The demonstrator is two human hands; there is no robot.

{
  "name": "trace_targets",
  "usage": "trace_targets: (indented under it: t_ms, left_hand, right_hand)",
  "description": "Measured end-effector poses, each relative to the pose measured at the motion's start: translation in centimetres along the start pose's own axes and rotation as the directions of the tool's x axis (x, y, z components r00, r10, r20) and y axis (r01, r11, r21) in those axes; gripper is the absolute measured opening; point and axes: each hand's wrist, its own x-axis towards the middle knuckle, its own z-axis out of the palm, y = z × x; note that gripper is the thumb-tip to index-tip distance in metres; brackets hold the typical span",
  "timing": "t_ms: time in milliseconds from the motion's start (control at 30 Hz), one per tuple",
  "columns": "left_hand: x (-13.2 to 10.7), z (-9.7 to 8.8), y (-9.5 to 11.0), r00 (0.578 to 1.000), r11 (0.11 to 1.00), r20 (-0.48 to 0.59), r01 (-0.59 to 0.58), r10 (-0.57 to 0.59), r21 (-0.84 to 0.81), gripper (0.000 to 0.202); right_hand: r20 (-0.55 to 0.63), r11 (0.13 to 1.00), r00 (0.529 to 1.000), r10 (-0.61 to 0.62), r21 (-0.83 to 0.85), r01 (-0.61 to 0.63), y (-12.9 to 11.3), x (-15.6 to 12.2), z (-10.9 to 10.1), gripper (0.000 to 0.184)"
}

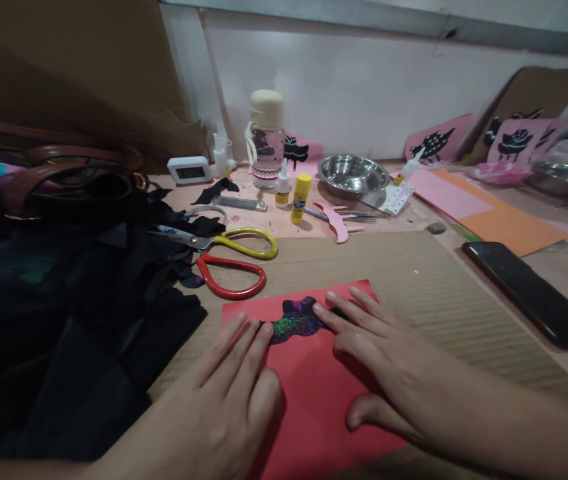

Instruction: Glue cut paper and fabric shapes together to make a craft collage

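Note:
A red sheet of paper [314,393] lies on corrugated cardboard [429,293] in front of me. On it sits a dark glittery cut-out shape [297,319] with purple and green sparkle. My left hand [234,393] lies flat, fingers together and stretched out, its fingertips touching the left end of the shape. My right hand [379,353] is flat too, with fingers spread over the shape's right end and the red sheet. Neither hand holds anything.
Two pairs of scissors, yellow-handled [249,243] and red-handled [231,277], lie to the upper left beside black fabric scraps [89,333]. A glue stick [301,199], bottle [266,137], steel bowl [353,175], small clock [190,171], phone [534,292] and pink and orange papers [494,213] surround the work area.

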Motion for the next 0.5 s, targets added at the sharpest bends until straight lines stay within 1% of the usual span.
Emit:
trace_targets:
  t_ms: [100, 167, 233, 267, 300, 333, 400, 433, 467, 500]
  left_hand:
    - [-0.3, 0.3, 0.3, 0.998, 0.998, 0.003, 0.059, -0.059, -0.019, 0.033]
    - [-0.3, 0.4, 0.2, 0.997, 0.997, -0.005, 0.071, -0.071, -0.012, 0.035]
    - [-0.1, 0.3, 0.1, 0.997, 0.997, -0.001, 0.072, -0.072, 0.011, 0.038]
    - [0.0, 0.3, -0.1, 0.998, 0.998, 0.006, 0.061, -0.062, 0.027, 0.040]
    - [0.2, 0.3, -0.3, 0.999, 0.998, 0.003, 0.044, -0.045, 0.042, 0.041]
    - [0.3, 0.3, -0.4, 1.000, 0.998, -0.006, 0.026, -0.025, 0.055, 0.042]
    - [0.4, 0.5, -0.8, 1.000, 0.998, -0.017, -0.015, 0.016, 0.056, 0.041]
    - [0.4, 0.6, -0.9, 0.999, 0.999, -0.027, -0.025, 0.026, 0.048, 0.039]
    - [0.3, 0.8, -0.9, 0.999, 0.999, -0.042, -0.021, 0.023, 0.037, 0.037]
    - [0.2, 0.9, -1.0, 0.998, 0.999, -0.055, -0.019, 0.020, 0.026, 0.035]
  right_hand:
    - [0.008, 1.000, 1.000, 0.022, 0.015, -0.022, -0.1, 0.2, -0.2, 0.086]
    - [0.011, 1.000, 1.000, 0.019, -0.004, -0.019, -0.1, 0.2, -0.3, 0.088]
    - [-0.009, 1.000, 1.000, 0.009, -0.015, -0.009, 0.2, 0.0, -0.5, 0.085]
    - [-0.045, 1.000, 0.999, 0.014, -0.007, -0.014, 0.5, -0.3, -0.6, 0.082]
    - [-0.110, 1.000, 0.994, 0.025, 0.007, -0.024, 0.8, -0.6, -0.8, 0.081]
    - [-0.189, 0.999, 0.981, 0.038, 0.023, -0.034, 1.2, -1.0, -1.0, 0.078]
    - [-0.335, 0.998, 0.941, 0.048, 0.043, -0.035, 2.0, -1.7, -1.4, 0.070]
    - [-0.374, 0.999, 0.926, 0.044, 0.038, -0.032, 2.2, -2.1, -1.5, 0.066]
    - [-0.381, 0.999, 0.924, 0.037, 0.024, -0.030, 2.2, -2.3, -1.7, 0.064]
    - [-0.357, 0.999, 0.934, 0.034, 0.009, -0.033, 2.1, -2.3, -1.7, 0.064]
